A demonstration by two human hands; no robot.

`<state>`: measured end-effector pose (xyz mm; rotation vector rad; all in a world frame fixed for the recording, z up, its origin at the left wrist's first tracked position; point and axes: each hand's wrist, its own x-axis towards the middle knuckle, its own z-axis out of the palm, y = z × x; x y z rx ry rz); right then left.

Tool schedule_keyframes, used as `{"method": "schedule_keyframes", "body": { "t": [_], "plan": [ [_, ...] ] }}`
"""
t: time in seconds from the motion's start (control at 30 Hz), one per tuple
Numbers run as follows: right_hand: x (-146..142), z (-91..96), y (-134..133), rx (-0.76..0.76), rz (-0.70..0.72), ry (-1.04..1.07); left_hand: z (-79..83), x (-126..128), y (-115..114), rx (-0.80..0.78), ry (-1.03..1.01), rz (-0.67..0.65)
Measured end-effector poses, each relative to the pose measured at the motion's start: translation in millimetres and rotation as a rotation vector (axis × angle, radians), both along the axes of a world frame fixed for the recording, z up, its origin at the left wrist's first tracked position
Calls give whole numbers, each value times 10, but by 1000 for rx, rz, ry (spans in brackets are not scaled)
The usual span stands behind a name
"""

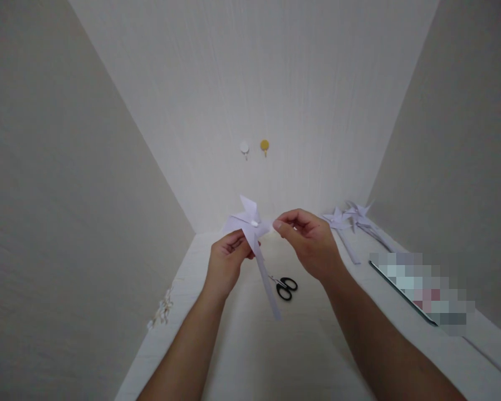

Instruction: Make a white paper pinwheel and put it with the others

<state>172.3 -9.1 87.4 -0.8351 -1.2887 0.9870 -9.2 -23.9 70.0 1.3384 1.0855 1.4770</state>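
Observation:
My left hand (229,253) is closed around a white paper pinwheel (250,223) just below its folded blades. A small white knob sits at the pinwheel's centre, and its flat paper stick slants down to the right. Beside the right-hand blade, my right hand (307,239) has thumb and forefinger pinched together. Whether they touch the blade tip, or hold something small, I cannot make out. Below the hands, black-handled scissors (286,288) lie on the pale tabletop (292,356), their blades partly behind the paper stick.
More paper pinwheels (338,220) lie at the back right. In front of them is a dark-edged flat object (403,292), mostly blurred out. Small white scraps (162,311) lie at the left edge. A white hook (244,148) and a yellow hook (264,146) hang on the back wall.

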Motion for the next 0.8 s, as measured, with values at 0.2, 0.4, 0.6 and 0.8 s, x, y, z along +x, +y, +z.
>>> {"method": "schedule_keyframes", "body": {
  "t": [0.2, 0.4, 0.6, 0.8],
  "plan": [
    [184, -395, -580, -140, 61, -313, -87, -37, -125, -27, -79, -48],
    [237, -722, -1249, -242, 59, -390, -161, 148, -356, -57, -145, -93],
    [345, -762, -1505, -195, -42, -423, -124, 350, -535, -61, -163, -117],
    [435, -818, -1608, -148, -125, -493, -86, 513, -632, -55, -164, -154]
  ]
}}
